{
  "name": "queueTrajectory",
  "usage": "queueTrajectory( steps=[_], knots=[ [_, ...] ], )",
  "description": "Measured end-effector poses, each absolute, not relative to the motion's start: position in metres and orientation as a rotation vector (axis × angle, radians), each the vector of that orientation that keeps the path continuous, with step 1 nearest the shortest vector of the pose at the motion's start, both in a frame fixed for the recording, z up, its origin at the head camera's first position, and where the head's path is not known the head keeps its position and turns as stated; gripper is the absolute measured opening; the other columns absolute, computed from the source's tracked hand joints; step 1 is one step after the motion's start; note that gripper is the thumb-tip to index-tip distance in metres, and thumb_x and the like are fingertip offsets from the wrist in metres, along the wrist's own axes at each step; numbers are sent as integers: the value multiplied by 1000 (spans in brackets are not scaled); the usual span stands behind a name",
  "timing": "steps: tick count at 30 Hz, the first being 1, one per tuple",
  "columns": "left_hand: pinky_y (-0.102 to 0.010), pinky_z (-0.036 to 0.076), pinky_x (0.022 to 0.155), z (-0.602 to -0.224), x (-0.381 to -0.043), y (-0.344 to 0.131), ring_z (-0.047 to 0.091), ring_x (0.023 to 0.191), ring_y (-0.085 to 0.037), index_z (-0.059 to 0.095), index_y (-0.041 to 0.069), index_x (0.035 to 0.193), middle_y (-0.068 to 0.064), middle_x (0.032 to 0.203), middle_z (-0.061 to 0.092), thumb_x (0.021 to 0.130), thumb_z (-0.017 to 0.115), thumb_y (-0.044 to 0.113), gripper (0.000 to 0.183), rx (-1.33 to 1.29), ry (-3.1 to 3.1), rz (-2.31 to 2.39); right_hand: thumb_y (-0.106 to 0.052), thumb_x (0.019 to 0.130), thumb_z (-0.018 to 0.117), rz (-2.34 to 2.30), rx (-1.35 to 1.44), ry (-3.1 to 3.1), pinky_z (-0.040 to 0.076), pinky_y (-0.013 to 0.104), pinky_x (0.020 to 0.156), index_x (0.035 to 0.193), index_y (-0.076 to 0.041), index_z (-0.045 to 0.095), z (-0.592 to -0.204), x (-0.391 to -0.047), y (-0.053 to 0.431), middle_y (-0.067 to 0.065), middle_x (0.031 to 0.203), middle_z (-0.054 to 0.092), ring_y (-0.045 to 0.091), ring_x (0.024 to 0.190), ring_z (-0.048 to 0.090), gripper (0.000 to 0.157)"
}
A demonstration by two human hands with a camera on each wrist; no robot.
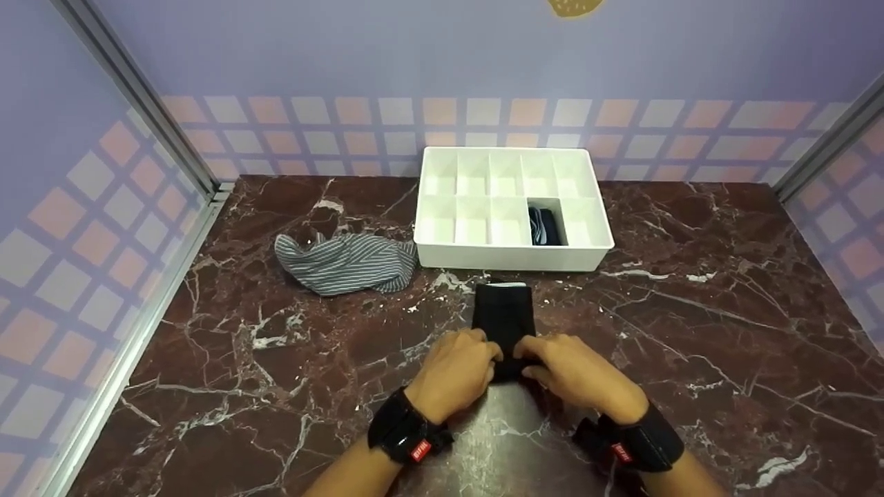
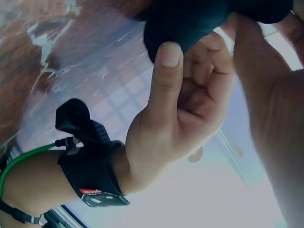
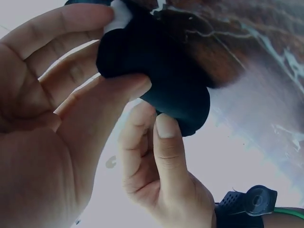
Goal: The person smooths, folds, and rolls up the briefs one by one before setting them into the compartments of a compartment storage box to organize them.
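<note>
A folded black cloth (image 1: pixel 503 310) lies on the table in front of the box in the head view, a pale strip showing at its far end. My left hand (image 1: pixel 452 369) pinches its near left edge with curled fingers. From the other side, my right hand (image 1: pixel 580 373) pinches the near right edge between thumb and fingers. Seen close in the right wrist view, the black cloth (image 3: pixel 156 71) bends into a rounded fold, with both thumbs against it and a bit of white at one end. The left wrist view shows only the dark underside of the cloth (image 2: pixel 190 23).
Beyond the cloth stands a white divided box (image 1: pixel 511 258); one front compartment holds folded dark cloth (image 1: pixel 548 226). A crumpled grey striped cloth (image 1: pixel 349 264) lies left of the box, right at its side. Walls enclose the marbled table (image 1: pixel 276 407) at back, left and right.
</note>
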State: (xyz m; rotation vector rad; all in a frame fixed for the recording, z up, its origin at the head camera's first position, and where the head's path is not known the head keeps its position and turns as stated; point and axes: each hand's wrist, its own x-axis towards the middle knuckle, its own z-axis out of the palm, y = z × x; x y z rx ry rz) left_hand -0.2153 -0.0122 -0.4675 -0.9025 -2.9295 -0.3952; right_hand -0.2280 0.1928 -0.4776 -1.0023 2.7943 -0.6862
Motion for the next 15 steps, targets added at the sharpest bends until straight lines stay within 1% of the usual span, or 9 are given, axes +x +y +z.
queueTrajectory(
  steps=[3, 4, 6, 8, 10, 15],
  knots=[
    [-29, 44, 76, -468, -215, -12, 54, 88, -15, 72, 18, 94, 2, 96, 60, 75, 74, 28, 22, -946, -2902, -309, -13, 83, 68, -683, -1017, 2783, 48, 26, 60, 98, -15, 63, -475, -227, 194, -6, 83, 64, 6, 69, 58, 16],
    [-29, 42, 76, -469, -215, -12, 52, 89, -15, 72, 17, 94, 2, 97, 59, 73, 75, 28, 24, -966, -2896, -283, -12, 83, 68, -685, -1017, 2780, 48, 26, 60, 98, -14, 64, -474, -227, 194, -6, 83, 64, 6, 69, 58, 16],
    [-27, 40, 75, -470, -215, -12, 50, 88, -15, 71, 16, 94, 3, 95, 57, 72, 76, 24, 24, -1009, -2883, -251, -12, 83, 67, -690, -1008, 2776, 48, 25, 61, 98, -14, 64, -472, -226, 194, -5, 84, 65, 5, 68, 58, 15],
    [-27, 38, 74, -471, -216, -13, 50, 84, -14, 71, 15, 94, 3, 91, 57, 73, 74, 19, 22, -1048, -2881, -246, -11, 82, 68, -706, -992, 2775, 49, 26, 63, 97, -13, 65, -472, -226, 194, -5, 85, 65, 6, 70, 58, 15],
    [-27, 39, 74, -471, -217, -14, 53, 82, -13, 71, 15, 96, 4, 89, 60, 75, 71, 17, 20, -1075, -2892, -265, -9, 81, 68, -714, -977, 2782, 50, 28, 66, 95, -12, 64, -471, -225, 195, -4, 86, 64, 8, 74, 58, 15],
    [-30, 42, 80, -470, -218, -15, 60, 84, -15, 66, 18, 108, 1, 94, 67, 82, 67, 24, 27, -1074, -2962, -384, -6, 78, 71, -712, -958, 2829, 50, 30, 65, 91, -14, 60, -473, -223, 195, -4, 82, 62, 11, 73, 59, 19]
  ],
)
